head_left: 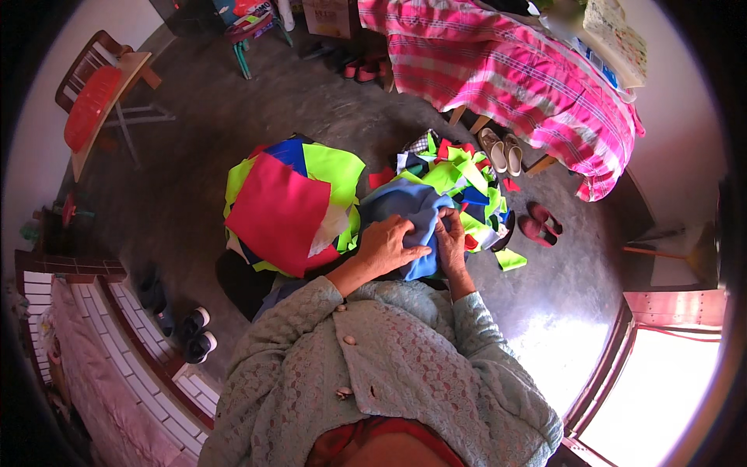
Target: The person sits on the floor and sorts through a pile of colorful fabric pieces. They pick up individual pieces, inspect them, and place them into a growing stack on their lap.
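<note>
A piece of light blue cloth (393, 201) lies gathered in front of my body, its lower part hanging between my hands. My left hand (385, 247) is closed on its left side, fingers bent and pointing right. Opposite, my right hand (452, 247) pinches the cloth's right edge with thumb and fingers. To the left sits a pile of larger fabric pieces, topped by a red cloth (282, 204) and a neon yellow-green cloth (331, 170). Just beyond and right of my hands spreads a heap of small scraps (447, 175) in yellow-green, red, blue and white.
Beige shoes (502, 151) and dark red shoes (540, 224) stand right of the scraps. A bed or table under a pink plaid cover (498, 62) fills the far right. Black shoes (198, 335) lie at left. A folding table (117, 101) and a small chair (253, 35) stand farther off.
</note>
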Motion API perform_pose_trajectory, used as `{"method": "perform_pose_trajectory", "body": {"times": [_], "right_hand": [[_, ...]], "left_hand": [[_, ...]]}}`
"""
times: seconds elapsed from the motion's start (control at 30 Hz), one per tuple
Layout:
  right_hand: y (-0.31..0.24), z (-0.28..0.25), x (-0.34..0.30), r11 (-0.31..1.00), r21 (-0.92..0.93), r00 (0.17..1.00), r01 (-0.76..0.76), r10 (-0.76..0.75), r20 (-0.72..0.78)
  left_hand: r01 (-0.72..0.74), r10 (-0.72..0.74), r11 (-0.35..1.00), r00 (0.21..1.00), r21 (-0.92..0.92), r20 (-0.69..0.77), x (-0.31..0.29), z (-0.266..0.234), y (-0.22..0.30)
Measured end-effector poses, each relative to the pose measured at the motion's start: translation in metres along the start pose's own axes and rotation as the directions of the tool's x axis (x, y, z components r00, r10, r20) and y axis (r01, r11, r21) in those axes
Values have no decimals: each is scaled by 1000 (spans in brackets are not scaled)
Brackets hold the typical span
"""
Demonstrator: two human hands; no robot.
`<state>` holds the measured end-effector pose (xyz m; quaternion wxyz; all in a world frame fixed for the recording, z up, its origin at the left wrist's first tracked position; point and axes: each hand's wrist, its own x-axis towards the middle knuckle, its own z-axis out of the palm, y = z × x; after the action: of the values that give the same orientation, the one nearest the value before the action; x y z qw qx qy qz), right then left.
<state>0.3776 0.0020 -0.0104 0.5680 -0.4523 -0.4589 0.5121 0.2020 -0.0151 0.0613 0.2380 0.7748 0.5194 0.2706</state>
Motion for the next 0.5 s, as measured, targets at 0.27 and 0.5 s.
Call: {"method": "perform_pose_trajectory", "body": {"times": [0.27,0.5], "right_hand": [[2,-6,-1,970,184,985,-158,168,-43],[0,-8,-1,945,259,978,-201,208,2]], "left_hand": [[223,-234,756,970,-616,64,-8,2,-49],[132,-469,-125,865,-983,176,-18,-21,-67]]}}
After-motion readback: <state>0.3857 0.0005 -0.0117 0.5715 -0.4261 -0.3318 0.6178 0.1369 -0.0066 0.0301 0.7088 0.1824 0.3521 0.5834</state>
